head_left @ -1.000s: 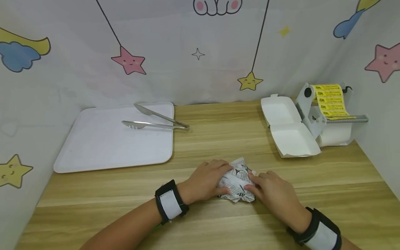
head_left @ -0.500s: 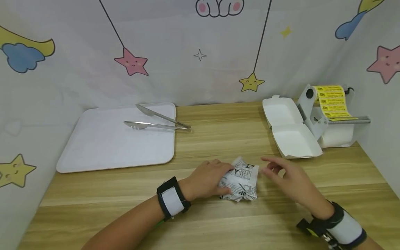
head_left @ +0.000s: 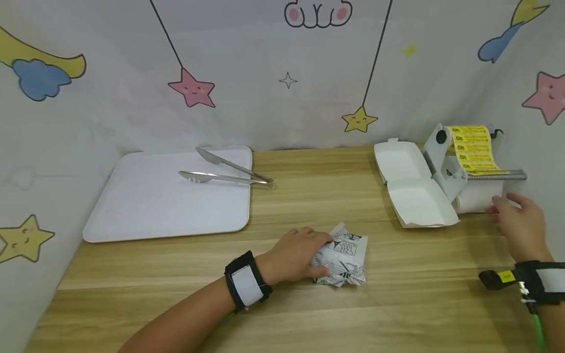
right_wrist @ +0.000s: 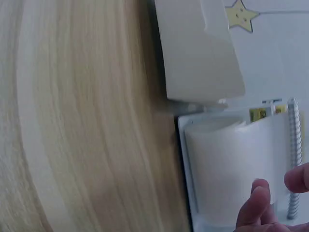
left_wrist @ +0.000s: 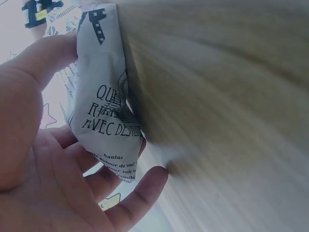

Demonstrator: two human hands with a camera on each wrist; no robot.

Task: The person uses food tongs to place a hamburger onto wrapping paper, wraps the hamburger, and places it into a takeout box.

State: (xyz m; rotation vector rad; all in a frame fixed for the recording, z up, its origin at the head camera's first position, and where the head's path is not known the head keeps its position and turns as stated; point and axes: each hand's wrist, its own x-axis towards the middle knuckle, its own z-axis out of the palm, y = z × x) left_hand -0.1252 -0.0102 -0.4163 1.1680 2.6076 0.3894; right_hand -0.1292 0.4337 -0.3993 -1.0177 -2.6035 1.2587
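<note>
My left hand holds a small packet wrapped in white, newsprint-patterned paper on the table. In the left wrist view, the thumb lies on one side of the packet and the fingers curl round its other side. What the paper encloses is hidden. My right hand is off the packet, in front of the label dispenser at the far right. The right wrist view puts its loosely bent fingers beside the white backing paper; whether they touch it I cannot tell. Yellow printed labels run over the dispenser's top.
An open white clamshell box stands left of the dispenser. Metal tongs lie across the right edge of a white tray at the back left. A cartoon-printed cloth hangs behind the wooden table.
My right hand has let go of the packet and moved right and away from me to the dispenser. The left hand has stayed on the packet. The head view has shifted slightly.
</note>
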